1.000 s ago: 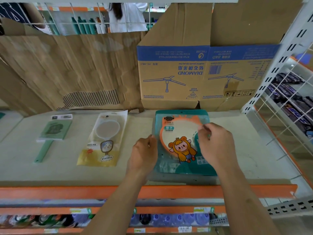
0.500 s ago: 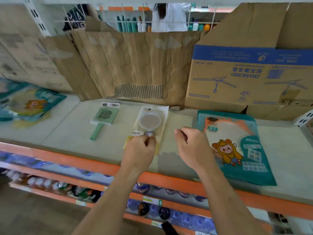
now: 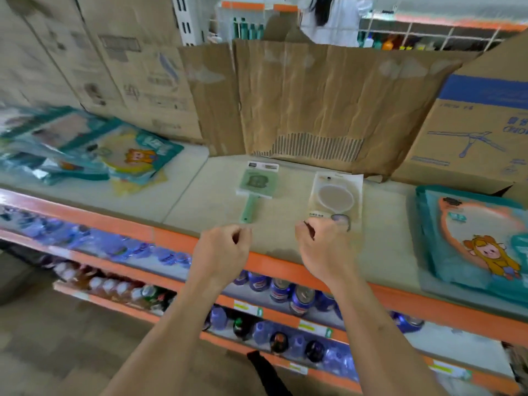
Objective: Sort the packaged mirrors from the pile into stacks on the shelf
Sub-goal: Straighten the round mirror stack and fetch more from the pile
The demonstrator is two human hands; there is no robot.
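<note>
A pile of packaged mirrors (image 3: 85,151), mostly teal packs with a cartoon figure, lies at the left end of the shelf. On the middle of the shelf lie a green hand mirror on a card (image 3: 257,185) and a round mirror in a clear and yellow pack (image 3: 337,195). A teal cartoon mirror pack (image 3: 474,235) lies at the right. My left hand (image 3: 223,252) and my right hand (image 3: 325,250) hover over the shelf's front edge, fingers loosely curled, holding nothing. The right hand covers the round mirror pack's near end.
The shelf (image 3: 200,190) has an orange front rail. Cardboard sheets (image 3: 314,104) and a blue-printed carton (image 3: 471,132) line the back. Bottles and cans (image 3: 285,292) fill the lower shelves. A person in white (image 3: 328,15) stands beyond the rack.
The view has swung left, bringing the pile into sight. Both hands let go of the teal cartoon pack at the right and moved left, empty, to the front of the round mirror pack.
</note>
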